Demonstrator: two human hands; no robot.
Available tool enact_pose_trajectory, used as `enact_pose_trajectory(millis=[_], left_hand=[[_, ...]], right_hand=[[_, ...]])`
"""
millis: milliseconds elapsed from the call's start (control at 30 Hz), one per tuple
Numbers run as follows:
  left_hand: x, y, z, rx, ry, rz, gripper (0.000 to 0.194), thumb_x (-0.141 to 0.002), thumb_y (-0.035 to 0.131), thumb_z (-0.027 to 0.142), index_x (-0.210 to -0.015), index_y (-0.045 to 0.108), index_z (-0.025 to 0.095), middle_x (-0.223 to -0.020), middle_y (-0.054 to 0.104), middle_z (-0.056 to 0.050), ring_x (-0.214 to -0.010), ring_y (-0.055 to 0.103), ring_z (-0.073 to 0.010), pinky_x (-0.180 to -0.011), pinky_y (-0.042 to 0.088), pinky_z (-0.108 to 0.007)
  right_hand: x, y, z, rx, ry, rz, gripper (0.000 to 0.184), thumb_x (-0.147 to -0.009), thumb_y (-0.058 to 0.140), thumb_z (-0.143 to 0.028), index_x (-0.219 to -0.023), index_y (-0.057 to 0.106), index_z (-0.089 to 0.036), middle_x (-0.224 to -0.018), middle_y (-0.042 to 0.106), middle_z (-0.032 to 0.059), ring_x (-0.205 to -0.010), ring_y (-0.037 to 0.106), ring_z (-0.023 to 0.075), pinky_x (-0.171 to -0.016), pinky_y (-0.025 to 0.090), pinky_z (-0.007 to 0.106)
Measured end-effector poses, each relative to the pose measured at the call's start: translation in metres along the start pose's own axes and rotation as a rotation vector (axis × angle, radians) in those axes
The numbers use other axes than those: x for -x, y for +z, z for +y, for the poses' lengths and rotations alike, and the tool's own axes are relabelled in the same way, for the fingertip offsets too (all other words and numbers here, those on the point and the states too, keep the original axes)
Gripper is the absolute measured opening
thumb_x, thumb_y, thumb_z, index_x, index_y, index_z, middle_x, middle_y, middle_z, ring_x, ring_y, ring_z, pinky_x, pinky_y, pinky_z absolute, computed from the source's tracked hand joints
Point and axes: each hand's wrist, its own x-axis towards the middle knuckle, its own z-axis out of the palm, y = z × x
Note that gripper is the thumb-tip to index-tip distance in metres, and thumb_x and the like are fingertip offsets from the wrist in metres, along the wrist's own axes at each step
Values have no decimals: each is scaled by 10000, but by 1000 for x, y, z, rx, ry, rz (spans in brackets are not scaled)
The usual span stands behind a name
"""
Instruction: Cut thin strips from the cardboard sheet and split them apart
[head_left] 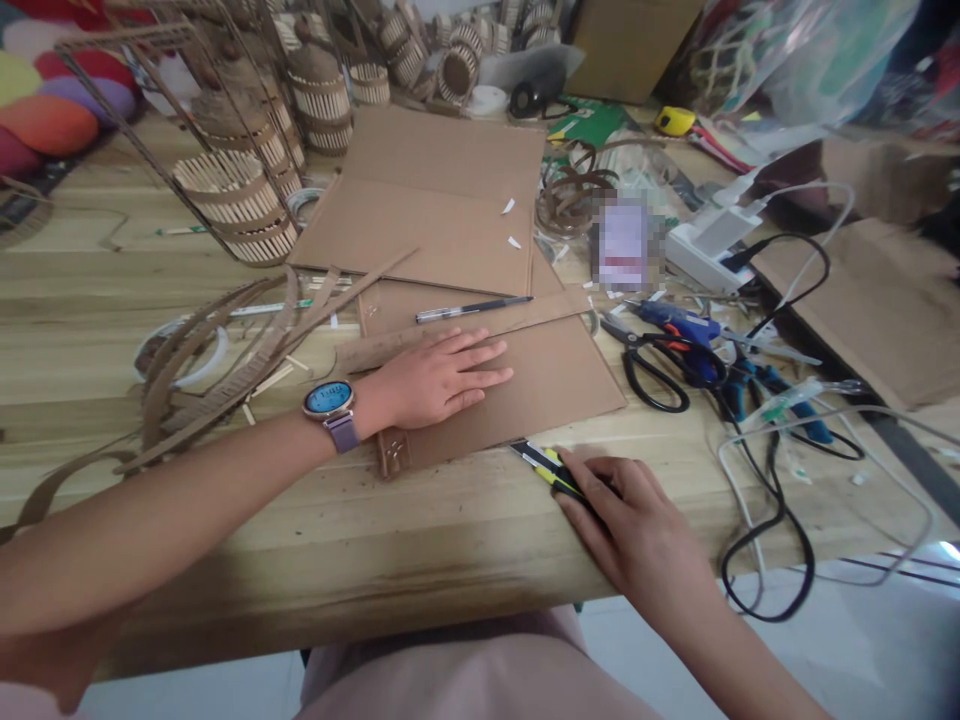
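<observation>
My left hand [442, 375] lies flat, fingers spread, on a piece of brown cardboard [555, 375]. A watch [330, 400] is on that wrist. Under and beyond the fingers runs a narrow cardboard strip [517, 318], with a black pen [472, 309] lying just past it. My right hand [630, 510] is closed around a black and yellow utility knife [551, 472]. The knife's tip meets the near edge of the cardboard. A larger folded cardboard sheet [427, 215] lies behind, overlapping the far part of the piece.
Curled cardboard strips [217, 350] and a roll of tape [184, 350] lie left. Right are scissors [652, 370], a blue glue gun [682, 325], pliers [787, 400], looping cables [772, 520] and a power strip [709, 250]. Several stick-and-cardboard baskets [240, 210] stand at the back left.
</observation>
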Motion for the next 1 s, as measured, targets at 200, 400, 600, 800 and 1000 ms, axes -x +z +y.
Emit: enact_pose_trajectory(millis=[200, 400, 600, 800, 1000], left_hand=[[0, -1, 1, 6, -5, -8, 427, -1041, 370, 325, -1442, 483, 233, -1567, 368, -59, -1466, 285, -274, -1201, 239, -463], [0, 0, 1, 17, -11, 8, 419, -1037, 382, 315, -1435, 492, 243, -1563, 374, -59, -1468, 282, -267, -1200, 247, -469], [1, 0, 1, 5, -12, 2, 422, -1041, 367, 323, -1435, 493, 241, -1569, 364, -59, -1465, 287, -278, -1200, 242, -466], [0, 0, 0, 23, -16, -9, 417, -1039, 377, 311, -1431, 499, 238, -1571, 360, -63, -1474, 267, -271, -1203, 228, -454], [1, 1, 2, 14, -35, 2, 414, -1041, 374, 323, -1429, 499, 256, -1568, 370, -48, -1470, 275, -262, -1202, 235, -458]], right_hand=[[-1, -1, -8, -22, 0, 4, 427, -994, 439, -367, -1350, 574, -174, -927, 610, 97, -866, 606, 223, -737, 572, 353], [-4, 2, -16, -20, -28, 12, 406, -982, 476, -338, -1305, 603, -127, -943, 607, 112, -881, 602, 225, -753, 565, 339], [-7, 2, -19, -5, -39, 14, 394, -997, 446, -353, -1311, 594, -168, -923, 605, 98, -853, 610, 217, -725, 578, 342], [-5, 0, -19, -23, -39, 3, 421, -992, 451, -354, -1355, 568, -174, -929, 610, 100, -872, 613, 224, -741, 580, 347], [-7, 2, -27, -15, -52, -5, 399, -987, 460, -338, -1305, 607, -146, -924, 610, 106, -863, 605, 226, -728, 575, 342]])
